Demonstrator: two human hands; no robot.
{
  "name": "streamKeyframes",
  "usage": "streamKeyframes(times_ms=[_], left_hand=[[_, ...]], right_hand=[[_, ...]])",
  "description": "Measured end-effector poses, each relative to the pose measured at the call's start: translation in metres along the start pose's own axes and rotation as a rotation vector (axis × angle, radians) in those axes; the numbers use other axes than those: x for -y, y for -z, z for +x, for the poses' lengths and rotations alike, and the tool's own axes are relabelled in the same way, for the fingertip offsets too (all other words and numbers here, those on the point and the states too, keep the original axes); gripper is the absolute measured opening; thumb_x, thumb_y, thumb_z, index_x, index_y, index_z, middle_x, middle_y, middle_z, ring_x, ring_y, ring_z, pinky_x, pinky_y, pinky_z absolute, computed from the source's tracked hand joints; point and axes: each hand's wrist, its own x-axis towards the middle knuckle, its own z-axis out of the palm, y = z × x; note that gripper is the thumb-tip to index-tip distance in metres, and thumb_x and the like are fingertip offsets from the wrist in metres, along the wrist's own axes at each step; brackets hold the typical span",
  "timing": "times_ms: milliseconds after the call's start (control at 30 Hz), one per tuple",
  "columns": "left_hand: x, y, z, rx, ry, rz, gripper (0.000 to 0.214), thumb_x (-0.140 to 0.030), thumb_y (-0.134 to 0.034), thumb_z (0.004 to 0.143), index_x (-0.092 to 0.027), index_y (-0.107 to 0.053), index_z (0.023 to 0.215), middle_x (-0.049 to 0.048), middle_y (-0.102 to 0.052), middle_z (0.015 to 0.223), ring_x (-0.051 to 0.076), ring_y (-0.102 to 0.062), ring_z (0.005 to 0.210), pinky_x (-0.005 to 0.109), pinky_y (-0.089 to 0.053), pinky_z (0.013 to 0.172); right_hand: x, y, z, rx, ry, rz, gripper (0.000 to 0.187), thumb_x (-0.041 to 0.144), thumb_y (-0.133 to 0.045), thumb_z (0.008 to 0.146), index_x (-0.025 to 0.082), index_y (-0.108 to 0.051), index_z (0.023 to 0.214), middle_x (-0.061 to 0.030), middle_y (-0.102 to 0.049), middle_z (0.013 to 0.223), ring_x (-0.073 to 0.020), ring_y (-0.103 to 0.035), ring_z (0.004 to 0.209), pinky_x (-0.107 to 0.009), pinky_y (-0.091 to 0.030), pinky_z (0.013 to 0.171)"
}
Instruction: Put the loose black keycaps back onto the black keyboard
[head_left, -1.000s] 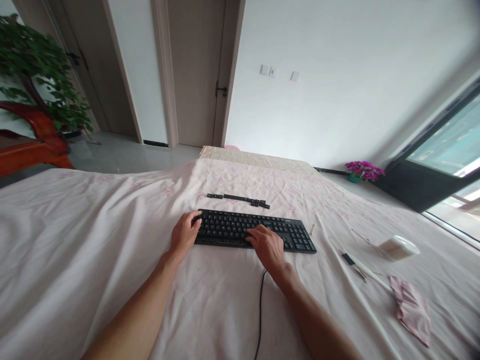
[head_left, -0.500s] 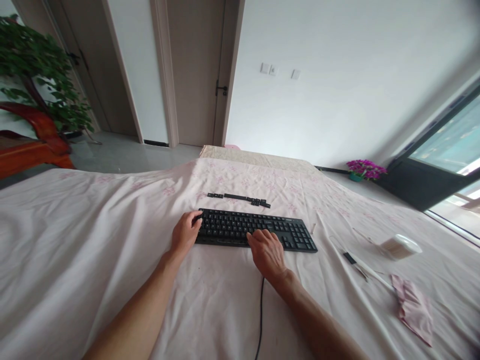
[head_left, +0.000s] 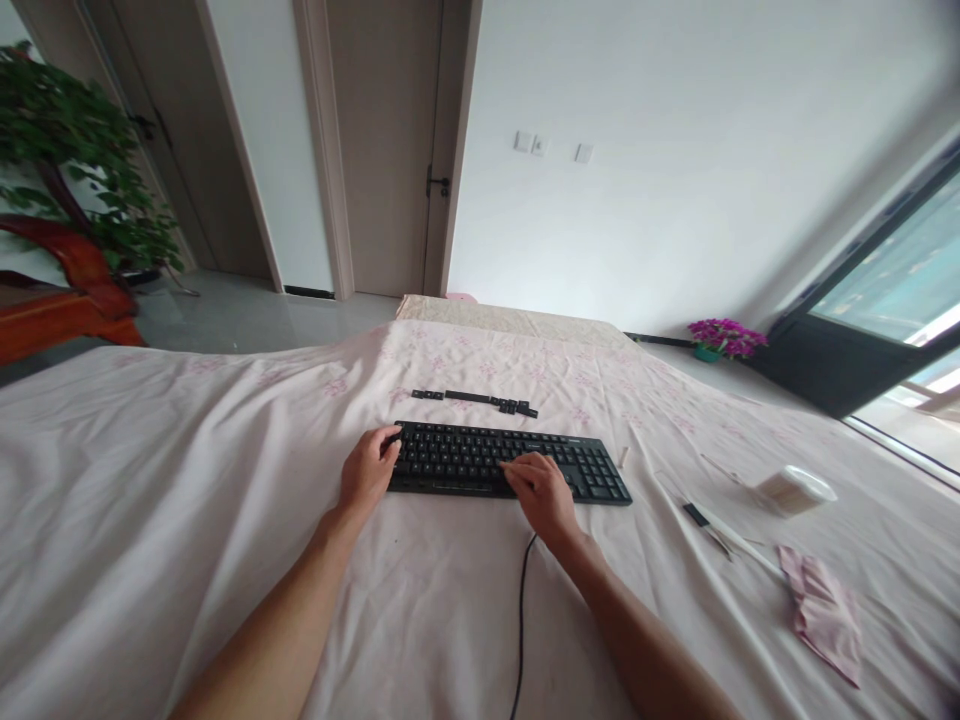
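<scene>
A black keyboard (head_left: 465, 460) lies flat on the pale pink cloth, and its bottom row shows a bare strip at the front left where keys are off. My left hand (head_left: 367, 466) grips the keyboard's left end between thumb and fingers. Over the right half of the keyboard is my right hand (head_left: 544, 490), its fingers closed, with the tips down at the lower key rows. Whatever is between those fingertips is too small to make out. Behind the keyboard lie loose black keycaps (head_left: 514, 406), along with a long space bar (head_left: 467, 397).
The cable (head_left: 522, 620) runs toward me under my right wrist. To the right are tweezers (head_left: 709, 530), a clear tub of cotton swabs (head_left: 795, 491), a pink cloth (head_left: 823, 615) and a small pale stick (head_left: 624, 457). The bedsheet-like cover (head_left: 262, 480) is wrinkled.
My right hand has shifted slightly right and up, and its fingers are drawn closer together. My left hand stays on the keyboard's left end. The view has tilted slightly.
</scene>
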Motion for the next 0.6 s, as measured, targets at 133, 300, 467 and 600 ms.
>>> streamKeyframes(times_ms=[133, 300, 467, 600], left_hand=[[-0.002, 0.001, 0.000, -0.002, 0.016, -0.002, 0.030, -0.029, -0.046, 0.086, -0.023, -0.062, 0.111, 0.0041, -0.066, 0.113, 0.019, -0.061, 0.101, 0.032, -0.047, 0.091], [0.001, 0.000, 0.000, -0.001, -0.003, -0.012, 0.031, -0.027, -0.046, 0.086, -0.023, -0.062, 0.112, 0.0041, -0.066, 0.113, 0.018, -0.061, 0.102, 0.031, -0.047, 0.090], [0.004, -0.003, 0.001, 0.002, -0.005, -0.017, 0.031, -0.028, -0.045, 0.086, -0.023, -0.061, 0.112, 0.0036, -0.066, 0.112, 0.018, -0.062, 0.101, 0.031, -0.048, 0.088], [0.004, -0.002, 0.002, 0.006, -0.004, -0.029, 0.030, -0.028, -0.045, 0.086, -0.023, -0.060, 0.112, 0.0043, -0.065, 0.113, 0.019, -0.062, 0.102, 0.032, -0.047, 0.089]], right_hand=[[-0.029, 0.000, 0.015, -0.147, -0.150, 0.070, 0.027, 0.035, -0.048, 0.090, 0.027, -0.073, 0.100, -0.0036, -0.066, 0.096, -0.0184, -0.055, 0.091, -0.030, -0.040, 0.083], [-0.059, 0.002, 0.041, -0.137, -0.252, 0.030, 0.025, 0.032, -0.052, 0.085, 0.028, -0.073, 0.099, -0.0020, -0.067, 0.099, -0.0187, -0.057, 0.094, -0.030, -0.041, 0.084], [-0.082, 0.002, 0.069, -0.086, -0.338, -0.066, 0.026, 0.031, -0.053, 0.085, 0.029, -0.073, 0.100, -0.0013, -0.068, 0.101, -0.0186, -0.058, 0.095, -0.027, -0.041, 0.079], [-0.087, -0.004, 0.085, -0.001, -0.296, -0.191, 0.024, 0.030, -0.054, 0.085, 0.029, -0.074, 0.098, -0.0019, -0.068, 0.100, -0.0189, -0.058, 0.095, -0.027, -0.039, 0.080]])
